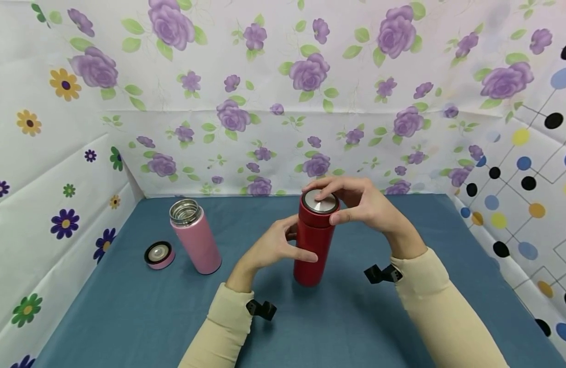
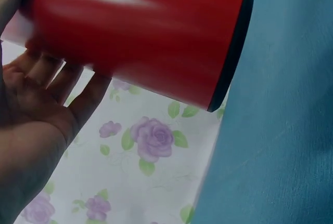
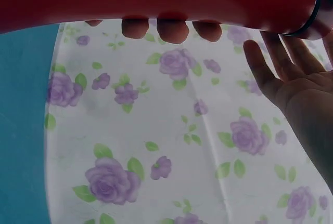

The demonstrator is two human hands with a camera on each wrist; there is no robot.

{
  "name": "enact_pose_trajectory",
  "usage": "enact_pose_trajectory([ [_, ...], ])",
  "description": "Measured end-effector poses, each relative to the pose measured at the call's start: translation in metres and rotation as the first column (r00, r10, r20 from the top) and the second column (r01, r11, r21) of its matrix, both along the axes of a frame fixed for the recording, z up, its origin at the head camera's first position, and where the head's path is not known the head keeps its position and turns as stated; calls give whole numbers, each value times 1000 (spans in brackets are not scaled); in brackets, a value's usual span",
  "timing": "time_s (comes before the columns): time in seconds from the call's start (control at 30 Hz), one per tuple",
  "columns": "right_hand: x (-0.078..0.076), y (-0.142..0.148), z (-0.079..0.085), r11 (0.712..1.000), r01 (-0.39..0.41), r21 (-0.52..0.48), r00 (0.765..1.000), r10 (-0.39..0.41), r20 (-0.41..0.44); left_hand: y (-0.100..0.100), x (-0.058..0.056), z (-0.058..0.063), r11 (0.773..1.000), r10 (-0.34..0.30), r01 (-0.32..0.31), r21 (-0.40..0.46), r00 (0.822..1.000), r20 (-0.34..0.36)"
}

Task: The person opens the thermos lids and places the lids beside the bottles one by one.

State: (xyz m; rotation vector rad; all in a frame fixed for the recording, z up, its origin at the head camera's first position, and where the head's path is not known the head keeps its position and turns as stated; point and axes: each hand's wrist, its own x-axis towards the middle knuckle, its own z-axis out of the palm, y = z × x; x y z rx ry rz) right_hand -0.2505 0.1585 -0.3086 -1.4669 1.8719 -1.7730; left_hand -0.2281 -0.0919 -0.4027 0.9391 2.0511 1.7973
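While left hand [image 1: 273,246] grips red bottle [image 1: 316,237] above bench [image 1: 126,317], right of uncapped pink bottle [image 1: 199,243], right hand [image 1: 364,202] grasps red cap [image 1: 317,217]; pink lid [image 1: 159,254] lies just left of pink bottle.

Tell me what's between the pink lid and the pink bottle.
Just a bare strip of blue tabletop lies between the lid and pink bottle, as the head view shows.

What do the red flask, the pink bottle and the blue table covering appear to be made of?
Red flask: probably painted metal, satin; soft highlights streak its side.
Pink bottle: likely coated steel, satin outside; its uncovered mouth shines silvery.
Blue table covering: seemingly matte cloth; it shows fine texture and no glare, though a coated sheet is possible.
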Motion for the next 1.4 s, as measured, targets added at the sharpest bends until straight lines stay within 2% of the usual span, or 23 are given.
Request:
enact_pose_trajectory([
  [0.13, 4, 2, 2, 999, 21, 30, 1000, -20, -24, 4, 2, 3, 996, 91, -92, -18, 995, -36],
  [0.2, 7, 2, 2, 995, 83, 53, 995, -79, -65, 6, 3, 4, 986, 161, -162, -24, 986, -49],
  [0.27, 11, 0, 2, 978, 191, 81, 975, -180, -129, 7, 4, 4, 971, 235, -237, -33, 970, -62],
  [0.33, 15, -5, 0, 942, 321, 96, 933, -296, -206, 9, 4, 4, 955, 291, -294, -40, 954, -76],
  [0.4, 19, -13, -1, 895, 437, 89, 874, -400, -276, 10, 4, 4, 940, 334, -339, -41, 938, -90],
  [0.53, 26, -26, -5, 826, 564, 19, 776, -522, -355, 12, 3, 1, 925, 375, -379, -23, 921, -104],
  [0.67, 29, -35, -8, 780, 624, -36, 709, -585, -394, 13, 3, 1, 919, 391, -395, -11, 913, -114],
  [0.73, 29, -37, -8, 770, 636, -46, 698, -599, -393, 13, 3, 1, 919, 390, -394, -17, 914, -111],
  [0.83, 28, -35, -7, 789, 613, -44, 729, -586, -354, 12, 3, 2, 926, 372, -377, -33, 923, -94],
  [1.0, 24, -25, -3, 857, 515, 0, 823, -494, -280, 8, 2, 4, 950, 305, -307, -49, 951, -44],
  [1.1, 22, -18, 0, 910, 414, 21, 887, -398, -234, 4, 1, 5, 972, 229, -230, -43, 973, -20],
  [1.23, 17, -10, 4, 974, 228, 8, 961, -224, -162, -1, 1, 4, 997, 81, -81, -13, 997, 5],
  [1.33, 14, -6, 6, 993, 115, -5, 988, -114, -107, -3, 2, 4, 1000, -7, 7, 3, 1000, 6],
  [1.4, 14, -4, 7, 997, 77, -4, 994, -77, -82, -2, 3, 5, 1000, -26, 26, 9, 1000, -1],
])
